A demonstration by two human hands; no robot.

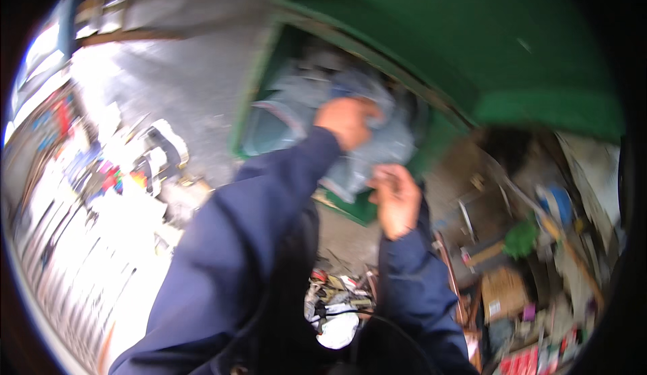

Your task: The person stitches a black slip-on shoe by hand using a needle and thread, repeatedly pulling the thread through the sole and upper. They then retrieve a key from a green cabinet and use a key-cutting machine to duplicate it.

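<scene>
Clear plastic bags (391,139) fill a green metal drawer or box (241,129) in front of me. My left hand (347,120) is over the middle of the bags, its fingers curled down against the plastic and smeared by motion. What lies between those fingers cannot be made out. Nearer to me, at the right front corner of the box, my right hand (395,200) is closed, fingertips and thumb drawn together by the edge of a bag. Anything in that pinch is too blurred to name. Dark blue sleeves cover both forearms.
A large green metal panel (532,45) rises behind the box at right. Grey floor or tabletop (209,72) spreads to its left. Cluttered small items (135,173) lie at left. A cardboard box (504,294), a green object (520,239) and a long wooden pole (532,206) stand at right.
</scene>
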